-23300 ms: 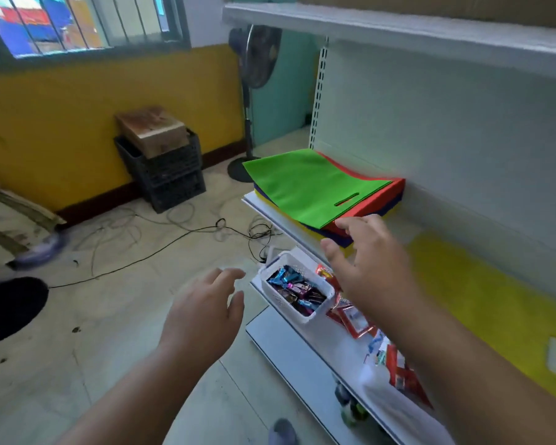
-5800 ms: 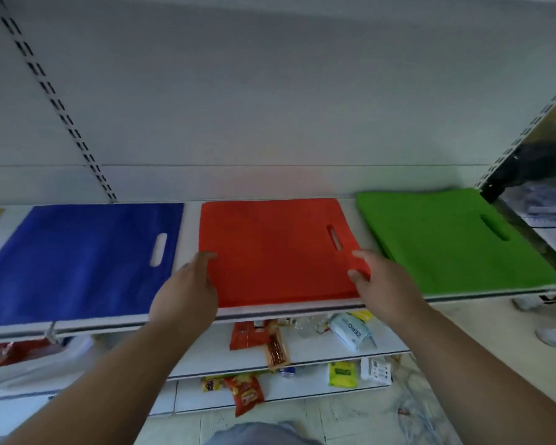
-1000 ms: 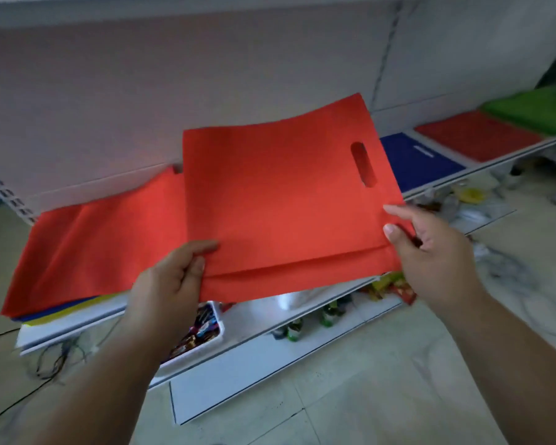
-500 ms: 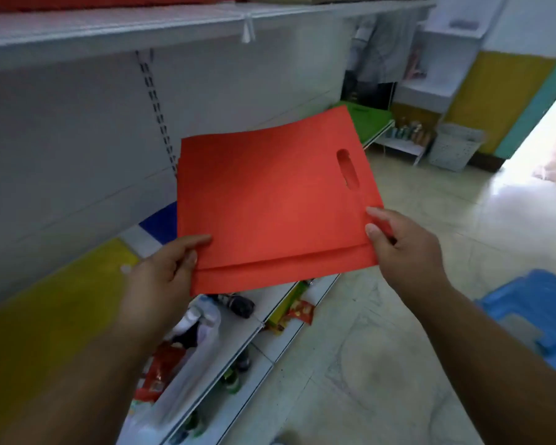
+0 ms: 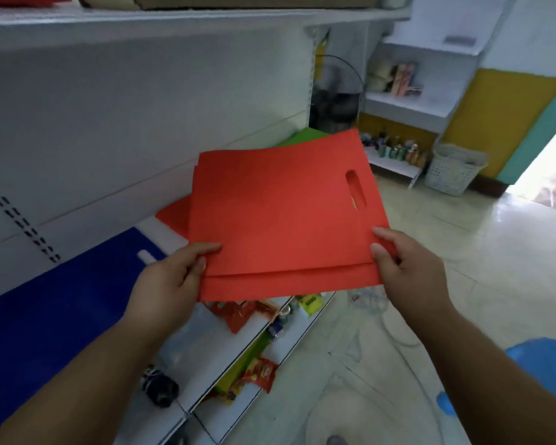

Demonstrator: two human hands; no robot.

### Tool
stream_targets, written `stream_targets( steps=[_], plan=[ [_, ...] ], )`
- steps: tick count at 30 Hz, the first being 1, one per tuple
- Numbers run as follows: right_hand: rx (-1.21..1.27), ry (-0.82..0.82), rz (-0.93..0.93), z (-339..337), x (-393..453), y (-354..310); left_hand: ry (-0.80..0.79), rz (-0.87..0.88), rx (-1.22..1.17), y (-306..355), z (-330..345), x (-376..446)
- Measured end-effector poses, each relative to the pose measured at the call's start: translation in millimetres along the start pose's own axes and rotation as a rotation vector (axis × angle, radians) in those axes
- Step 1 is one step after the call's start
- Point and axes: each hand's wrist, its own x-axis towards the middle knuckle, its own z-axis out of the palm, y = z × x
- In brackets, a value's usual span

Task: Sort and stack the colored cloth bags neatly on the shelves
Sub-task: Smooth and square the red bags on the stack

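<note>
I hold a small stack of flat red cloth bags [image 5: 283, 220] in the air in front of the shelf, its handle slot toward the far right. My left hand [image 5: 170, 281] pinches the near left corner and my right hand [image 5: 408, 271] pinches the near right corner. On the white shelf [image 5: 167, 232] a blue bag pile [image 5: 55, 303] lies at the near left. Beyond it a red bag pile [image 5: 174, 213] peeks out from behind the held stack. A green bag pile [image 5: 305, 138] lies at the shelf's far end, mostly hidden.
Lower shelves [image 5: 225, 358] hold snack packets and small bottles. A fan [image 5: 337, 94] stands past the shelf end. A white laundry basket [image 5: 453, 168] and a wall shelf with goods [image 5: 408, 101] are at the back right. A blue plastic item [image 5: 546, 364] sits on the tiled floor.
I have turned right along the shelf with the red bags still in both hands. The blue and red piles on the shelf have come into view below the held stack.
</note>
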Motion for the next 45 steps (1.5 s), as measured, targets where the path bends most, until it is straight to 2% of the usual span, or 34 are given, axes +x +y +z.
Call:
stream_targets(
  steps=[8,17,23,26,31,34,38,42,45],
  plan=[
    [0.076,-0.276,-0.197,43.5,156.0,17.2,0.231,-0.218,0.075,29.1,34.9,53.0],
    [0.084,-0.534,-0.314,129.5,263.9,24.4,0.4,-0.44,0.118,21.4,62.7,116.7],
    [0.168,-0.736,-0.384,154.8,309.8,26.9,0.277,-0.618,0.261,38.9,73.5,126.5],
    [0.188,-0.831,-0.443,171.3,324.9,28.6,0.297,-0.734,0.297,44.7,90.3,123.8],
    [0.2,-1.009,-0.418,191.4,329.6,38.3,0.375,-0.875,0.368,47.9,126.1,121.6],
    [0.109,-1.041,-0.456,195.5,327.2,43.0,0.376,-0.906,0.457,42.8,135.8,125.2],
    [-0.033,-0.993,-0.567,197.7,321.6,38.0,0.383,-0.917,0.552,29.4,135.5,137.7],
    [-0.165,-0.951,-0.641,204.0,312.8,28.0,0.295,-0.958,0.633,13.2,131.2,146.4],
    [-0.276,-0.948,-0.643,207.5,306.6,28.2,0.245,-0.908,0.668,8.9,132.9,147.2]
  ],
)
